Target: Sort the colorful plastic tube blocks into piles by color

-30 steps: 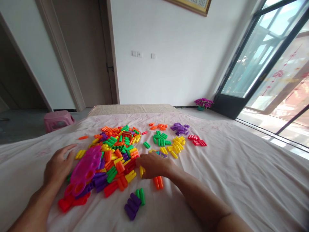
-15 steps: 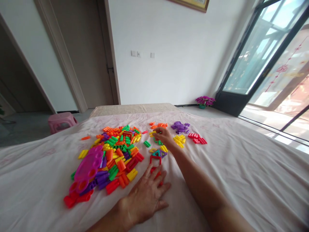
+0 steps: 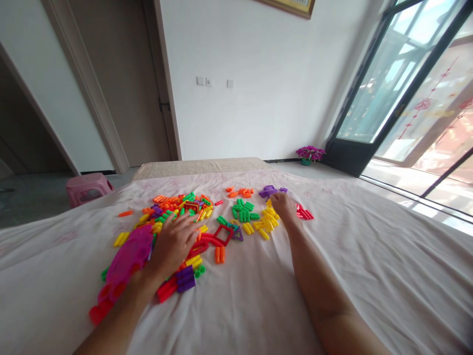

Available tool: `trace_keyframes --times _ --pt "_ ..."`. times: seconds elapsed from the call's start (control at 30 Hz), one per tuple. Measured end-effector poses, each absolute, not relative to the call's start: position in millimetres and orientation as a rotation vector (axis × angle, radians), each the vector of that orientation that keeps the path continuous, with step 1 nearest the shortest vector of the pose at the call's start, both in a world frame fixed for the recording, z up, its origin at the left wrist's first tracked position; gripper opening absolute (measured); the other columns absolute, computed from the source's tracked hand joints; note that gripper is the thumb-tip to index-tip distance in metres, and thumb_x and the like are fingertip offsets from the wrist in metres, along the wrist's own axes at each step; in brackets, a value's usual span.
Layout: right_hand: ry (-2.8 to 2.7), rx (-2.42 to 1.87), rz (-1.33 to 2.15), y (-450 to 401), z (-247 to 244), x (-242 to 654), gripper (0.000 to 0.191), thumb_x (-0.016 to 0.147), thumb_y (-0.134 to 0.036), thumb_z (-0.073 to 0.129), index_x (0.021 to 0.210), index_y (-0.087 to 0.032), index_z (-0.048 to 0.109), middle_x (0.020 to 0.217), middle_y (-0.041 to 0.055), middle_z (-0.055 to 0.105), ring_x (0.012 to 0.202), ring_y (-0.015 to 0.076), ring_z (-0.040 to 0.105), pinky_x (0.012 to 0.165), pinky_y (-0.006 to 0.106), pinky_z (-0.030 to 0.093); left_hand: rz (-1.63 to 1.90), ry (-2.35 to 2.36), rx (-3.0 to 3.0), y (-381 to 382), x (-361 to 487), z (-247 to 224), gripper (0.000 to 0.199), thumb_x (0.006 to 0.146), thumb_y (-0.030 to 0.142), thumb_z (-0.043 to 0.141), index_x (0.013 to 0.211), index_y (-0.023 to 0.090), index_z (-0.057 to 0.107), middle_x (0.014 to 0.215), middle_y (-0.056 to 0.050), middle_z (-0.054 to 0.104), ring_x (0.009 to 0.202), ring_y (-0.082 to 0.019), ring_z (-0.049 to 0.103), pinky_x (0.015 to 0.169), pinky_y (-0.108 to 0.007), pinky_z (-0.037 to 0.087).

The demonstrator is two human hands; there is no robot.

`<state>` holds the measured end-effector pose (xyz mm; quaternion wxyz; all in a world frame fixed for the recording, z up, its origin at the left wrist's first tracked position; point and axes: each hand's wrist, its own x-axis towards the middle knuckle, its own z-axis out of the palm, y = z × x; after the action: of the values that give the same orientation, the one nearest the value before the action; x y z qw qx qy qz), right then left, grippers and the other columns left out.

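My left hand (image 3: 176, 242) rests over the mixed pile of plastic building blocks (image 3: 170, 199), its fingers spread and partly covering it. My right hand (image 3: 284, 206) is bent down at the yellow block cluster (image 3: 271, 219), fingers pinched against a yellow building block (image 3: 269, 202); its fingertips are partly hidden. Left of that cluster is a group of green blocks (image 3: 244, 212). A red square frame (image 3: 223, 235) and a purple triangle frame (image 3: 238, 234) lie between the hands. One orange block (image 3: 219, 255) lies nearer to me.
Orange blocks (image 3: 240, 192), purple blocks (image 3: 269, 191) and red blocks (image 3: 305, 213) form separate groups farther back. A magenta plastic piece (image 3: 129, 254) lies left of my left hand. A pink stool (image 3: 88, 188) stands beyond the cloth-covered surface (image 3: 254, 305).
My left hand has moved left and away, onto the mixed pile. My right hand has moved right, from the green blocks to the yellow cluster. The red square frame has shifted left and turned.
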<state>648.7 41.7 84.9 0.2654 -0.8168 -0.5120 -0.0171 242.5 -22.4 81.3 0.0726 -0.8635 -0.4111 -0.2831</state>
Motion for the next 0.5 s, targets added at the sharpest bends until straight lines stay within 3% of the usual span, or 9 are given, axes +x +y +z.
trace_keyframes --times 0.17,0.3,0.4,0.5 --pt "-1.502 -2.006 -0.028 39.9 87.6 624.1 0.03 0.091 -0.034 0.052 0.098 -0.017 0.077 0.102 0.0106 0.073 0.094 0.0219 0.065 0.076 0.028 0.044 -1.025 -1.832 -2.257 12.6 133.4 80.1 0.04 0.096 0.036 0.041 0.117 0.02 0.071 0.128 -0.007 0.069 0.122 -0.023 0.061 0.109 -0.039 0.041" --pt "-1.933 -1.459 0.572 37.9 81.9 563.6 0.024 0.087 -0.033 0.062 0.093 -0.014 0.076 0.085 0.0044 0.073 0.077 0.0161 0.064 0.067 0.023 0.045 -1.074 -2.391 -1.988 19.1 74.7 51.1 0.048 0.095 0.048 0.039 0.129 0.024 0.064 0.136 -0.006 0.065 0.122 -0.026 0.061 0.102 -0.037 0.046" --pt "-2.318 -1.199 1.012 25.3 80.9 519.6 0.026 0.081 -0.034 0.072 0.1 -0.017 0.076 0.086 0.0021 0.072 0.075 0.014 0.063 0.064 0.021 0.045 -1.14 -2.518 -2.007 20.9 59.9 33.9 0.054 0.094 0.052 0.039 0.131 0.022 0.063 0.131 -0.007 0.068 0.118 -0.025 0.063 0.101 -0.034 0.047" --pt "-2.708 -1.022 1.02 9.0 87.0 494.6 0.043 0.071 -0.037 0.084 0.11 -0.022 0.076 0.096 0.0023 0.07 0.081 0.0146 0.063 0.07 0.022 0.046 -1.108 -2.499 -2.144 26.2 56.8 25.8 0.053 0.093 0.05 0.041 0.127 0.019 0.065 0.128 -0.007 0.07 0.118 -0.023 0.063 0.102 -0.03 0.046"
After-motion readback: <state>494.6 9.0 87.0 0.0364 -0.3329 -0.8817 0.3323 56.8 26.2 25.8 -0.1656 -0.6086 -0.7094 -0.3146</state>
